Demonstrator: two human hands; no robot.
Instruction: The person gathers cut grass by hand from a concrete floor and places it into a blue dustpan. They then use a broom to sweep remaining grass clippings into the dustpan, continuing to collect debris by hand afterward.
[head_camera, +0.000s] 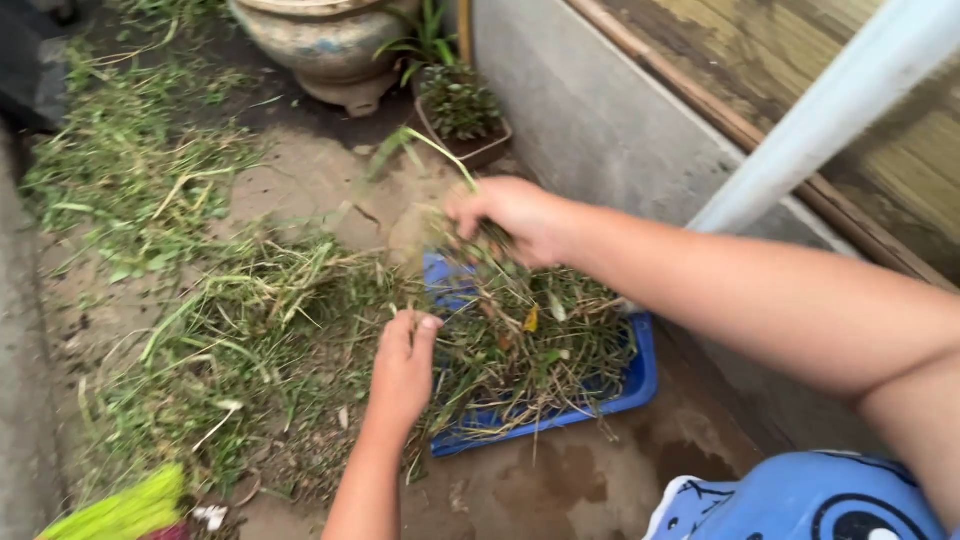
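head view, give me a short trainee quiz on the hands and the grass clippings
1. True or false: the blue dustpan lies heaped with cut grass.
2. Which hand grips a bunch of grass above the dustpan? A) left B) right C) neither
3. Fill in: the left hand rests at the dustpan's ____ edge, beside the grass pile on the ground.

Key
1. True.
2. B: the right hand has its fingers closed on a bunch.
3. Left; whether it grips any grass cannot be told.
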